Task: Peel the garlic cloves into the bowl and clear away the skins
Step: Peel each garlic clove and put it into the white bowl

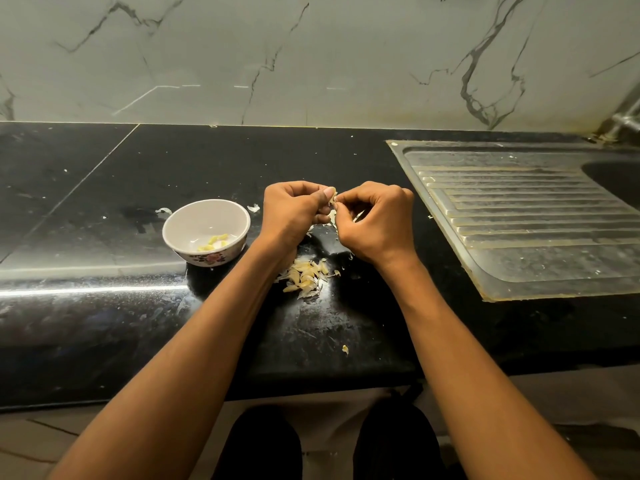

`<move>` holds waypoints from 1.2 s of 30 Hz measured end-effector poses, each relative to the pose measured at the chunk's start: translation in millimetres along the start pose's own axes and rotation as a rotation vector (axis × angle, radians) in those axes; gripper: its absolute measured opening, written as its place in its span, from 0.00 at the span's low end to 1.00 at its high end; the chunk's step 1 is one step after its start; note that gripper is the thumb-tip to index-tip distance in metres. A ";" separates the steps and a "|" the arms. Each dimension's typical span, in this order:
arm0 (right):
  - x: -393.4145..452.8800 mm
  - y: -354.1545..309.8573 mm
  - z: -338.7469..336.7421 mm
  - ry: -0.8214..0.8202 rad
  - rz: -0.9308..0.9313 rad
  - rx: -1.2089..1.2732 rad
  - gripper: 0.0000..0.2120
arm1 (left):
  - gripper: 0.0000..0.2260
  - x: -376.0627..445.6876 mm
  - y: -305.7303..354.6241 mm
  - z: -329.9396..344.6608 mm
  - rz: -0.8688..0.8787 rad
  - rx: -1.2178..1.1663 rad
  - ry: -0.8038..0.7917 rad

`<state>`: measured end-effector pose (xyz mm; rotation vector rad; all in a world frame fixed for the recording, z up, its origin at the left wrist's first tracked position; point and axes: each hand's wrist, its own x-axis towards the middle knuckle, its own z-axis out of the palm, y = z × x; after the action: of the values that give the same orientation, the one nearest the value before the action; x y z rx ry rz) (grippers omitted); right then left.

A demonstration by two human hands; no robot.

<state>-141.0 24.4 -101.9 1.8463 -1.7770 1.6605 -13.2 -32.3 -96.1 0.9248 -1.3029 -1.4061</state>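
Above the dark worktop (104, 188), the left hand (294, 213) and the right hand (377, 220) meet, fingers curled and pinching one garlic clove (333, 216) between them, with a scrap of skin lifting at the thumb tips. The clove looks small, light and firm; its papery skin is likely brittle and clingy, so it is best nipped at a loose edge near the tip while the other hand steadies the body. The white floral bowl (180, 223) sits just left of the hands, with a few peeled cloves (214, 242) inside. A pile of skins (306, 275) lies near the left wrist, and stray flakes dot the worktop. The steel drainboard (526, 216) lies well to the right. Nothing blocks the short path to the bowl.
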 end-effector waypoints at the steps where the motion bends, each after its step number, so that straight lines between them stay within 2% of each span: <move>1: -0.5 -0.3 0.0 0.004 -0.008 -0.009 0.02 | 0.04 -0.1 -0.3 0.2 0.004 0.004 -0.001; 11: -4.2 -2.8 0.1 0.034 -0.059 -0.060 0.01 | 0.03 -3.1 0.4 3.0 0.049 0.014 0.014; 18: -4.8 -5.1 -0.7 0.073 -0.078 -0.104 0.06 | 0.03 -6.4 0.4 4.2 0.059 0.002 -0.013; 30: 3.7 1.4 -2.7 0.161 0.017 -0.048 0.04 | 0.03 -2.6 0.4 1.8 0.001 -0.021 -0.043; 36: 3.6 2.9 -1.7 0.127 0.072 0.011 0.01 | 0.05 -1.6 0.7 1.6 -0.058 -0.003 -0.065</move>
<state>-145.2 22.2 -100.4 1.6588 -1.8055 1.7722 -14.3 -30.4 -95.2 0.9278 -1.3308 -1.4933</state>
